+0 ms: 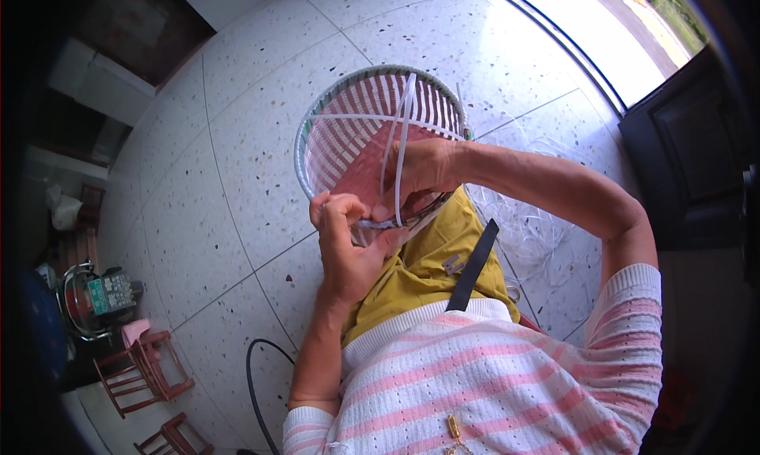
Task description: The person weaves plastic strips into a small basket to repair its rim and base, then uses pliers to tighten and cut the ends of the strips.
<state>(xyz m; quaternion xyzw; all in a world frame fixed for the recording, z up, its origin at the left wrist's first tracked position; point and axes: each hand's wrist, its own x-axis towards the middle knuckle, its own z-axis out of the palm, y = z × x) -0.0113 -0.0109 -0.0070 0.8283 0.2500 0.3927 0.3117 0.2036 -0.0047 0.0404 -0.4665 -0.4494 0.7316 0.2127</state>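
A round woven basket (332, 127) with pink and white slats and a pale rim rests above my lap, crossed by several white plastic strips (363, 118). My left hand (350, 253) grips the rim nearest me, fingers curled over it and thumb below. My right hand (423, 168) reaches into the basket beside the vertical strips, its fingers bent down near my left fingertips at the rim; what they pinch is too small to make out. A pink surface shows inside the basket, partly hidden by both hands.
Loose clear strips (538, 218) lie on the speckled tile floor (237, 99) at right, near a dark door (673, 154) and bright doorway. At left stand small wooden chairs (150, 372), a green-and-black appliance (111, 293) and a black cable (261, 376).
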